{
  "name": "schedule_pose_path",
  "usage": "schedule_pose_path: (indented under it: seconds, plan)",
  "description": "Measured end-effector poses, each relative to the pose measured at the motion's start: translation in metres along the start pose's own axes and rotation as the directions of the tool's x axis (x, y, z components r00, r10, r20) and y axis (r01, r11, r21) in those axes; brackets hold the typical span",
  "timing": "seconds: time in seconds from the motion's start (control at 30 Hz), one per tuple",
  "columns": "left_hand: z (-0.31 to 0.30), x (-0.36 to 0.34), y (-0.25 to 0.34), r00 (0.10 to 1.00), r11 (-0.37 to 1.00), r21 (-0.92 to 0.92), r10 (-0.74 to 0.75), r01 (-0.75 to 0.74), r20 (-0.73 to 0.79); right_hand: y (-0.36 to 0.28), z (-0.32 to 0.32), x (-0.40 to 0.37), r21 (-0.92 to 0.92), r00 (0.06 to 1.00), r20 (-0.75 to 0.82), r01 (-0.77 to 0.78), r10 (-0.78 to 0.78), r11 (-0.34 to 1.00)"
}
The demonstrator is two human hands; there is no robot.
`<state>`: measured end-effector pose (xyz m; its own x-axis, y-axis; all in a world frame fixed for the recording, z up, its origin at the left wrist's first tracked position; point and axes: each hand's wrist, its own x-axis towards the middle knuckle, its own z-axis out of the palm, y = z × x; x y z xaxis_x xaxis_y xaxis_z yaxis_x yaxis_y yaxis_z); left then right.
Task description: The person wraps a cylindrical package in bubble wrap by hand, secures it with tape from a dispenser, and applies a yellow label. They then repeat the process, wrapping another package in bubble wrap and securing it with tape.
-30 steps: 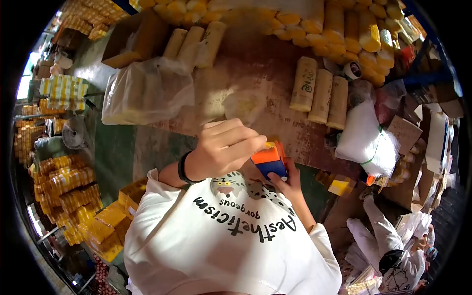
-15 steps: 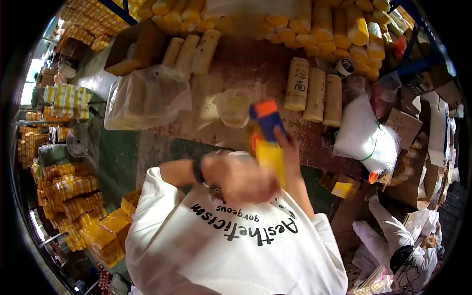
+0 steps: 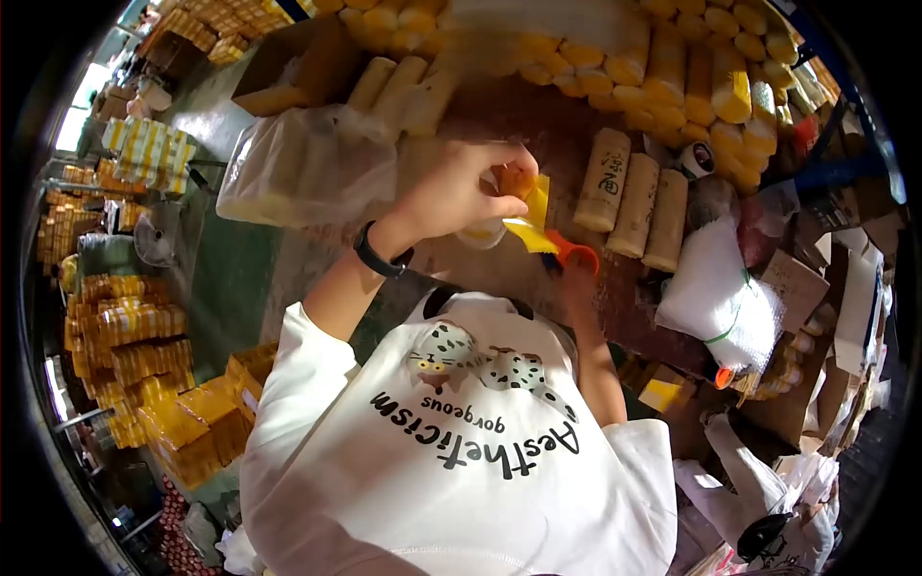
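**Left hand is out over the table now, pinching a yellow strip drawn off the dispenser.**

A second ago both hands were tucked in at the chest around the orange-and-blue dispenser (image 3: pixel 569 256), then it swung up, and now the two hands have come apart. The left hand (image 3: pixel 459 192) has reached forward above the brown table (image 3: pixel 538 120), thumb and fingertips pressed together on the yellow strip (image 3: pixel 534 217). The right hand (image 3: pixel 582 288) sits lower and nearer the body, closed around the dispenser from beneath, though most of that grip is hidden. The strip runs slanted between them, so a length of it now stands free of the dispenser. A pale round tub (image 3: pixel 480 233) sits just under the left hand. The paper-wrapped rolls (image 3: pixel 636 197) lie just beyond, and the plastic bag (image 3: pixel 307 165) off to the left.
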<state>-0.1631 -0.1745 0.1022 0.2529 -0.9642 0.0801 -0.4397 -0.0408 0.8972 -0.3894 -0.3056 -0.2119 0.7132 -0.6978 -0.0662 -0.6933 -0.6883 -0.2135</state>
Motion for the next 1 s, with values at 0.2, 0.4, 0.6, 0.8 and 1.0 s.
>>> schedule_pose_path:
  seconds: [0.2, 0.4, 0.6, 0.8, 1.0]
  plan:
    - [0.012, -0.008, -0.003, 0.982, 0.967, 0.179, 0.166, -0.18, 0.092, -0.08, -0.23, -0.002, 0.976, 0.996, -0.011, 0.029, -0.085, 0.217]
    - [0.011, -0.035, 0.001, 0.992, 0.992, 0.104, 0.067, -0.078, 0.105, -0.11, -0.264, -0.014, 0.769, 0.928, -0.251, 0.363, -0.274, 0.526]
    - [-0.055, -0.06, -0.069, 0.83, 0.977, 0.118, -0.083, 0.176, -0.551, -0.08, -0.268, -0.024, 0.719, 0.901, -0.43, 0.384, -0.063, 0.58]
    - [0.005, -0.063, -0.134, 0.955, 0.955, 0.289, 0.022, 0.068, -0.295, -0.088, -0.191, 0.01, 0.858, 0.959, -0.259, 0.284, -0.116, 0.428]
    - [0.035, -0.041, -0.153, 0.943, 0.874, 0.482, 0.21, -0.062, -0.259, -0.119, -0.116, 0.05, 0.86, 0.936, -0.322, 0.352, -0.142, 0.369]
